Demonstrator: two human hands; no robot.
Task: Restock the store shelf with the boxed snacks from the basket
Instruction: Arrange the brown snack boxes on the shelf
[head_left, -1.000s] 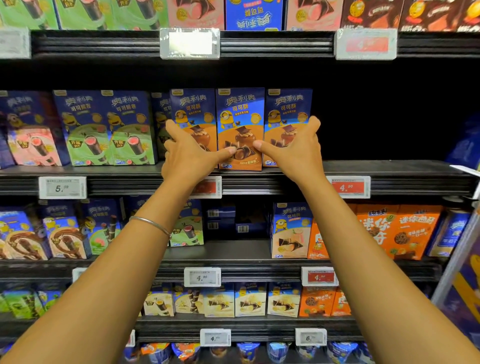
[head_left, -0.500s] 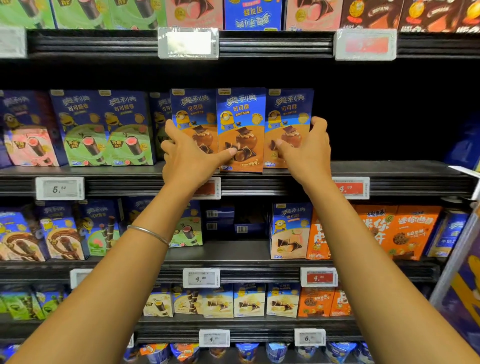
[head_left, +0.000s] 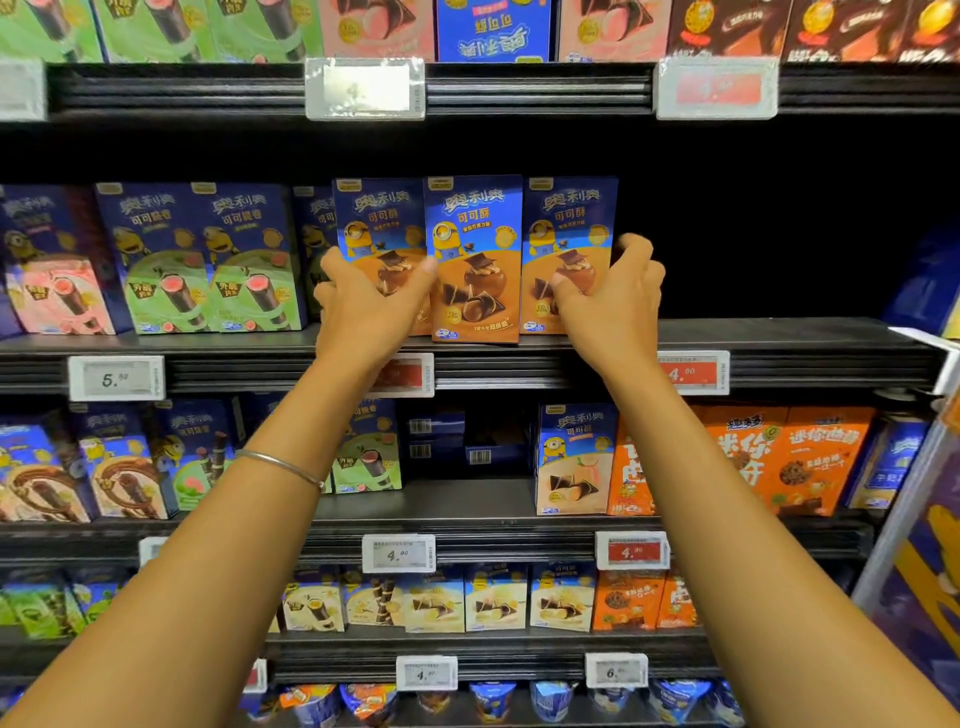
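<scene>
At the shelf (head_left: 779, 338) lip, three boxed snacks (head_left: 569, 218) upright, middle box (head_left: 475, 260) slightly forward. Clamped from both ends, left hand (head_left: 363, 306) and right hand (head_left: 613, 296) apart, each curled round an end box. Risks popping the middle box off under uneven squeeze.

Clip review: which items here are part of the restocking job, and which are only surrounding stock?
Job in hand:
left hand, gripping the left brown box
right hand, gripping the right brown box
middle brown box
shelf

Just around:
green boxes
orange boxes
price tags
</scene>
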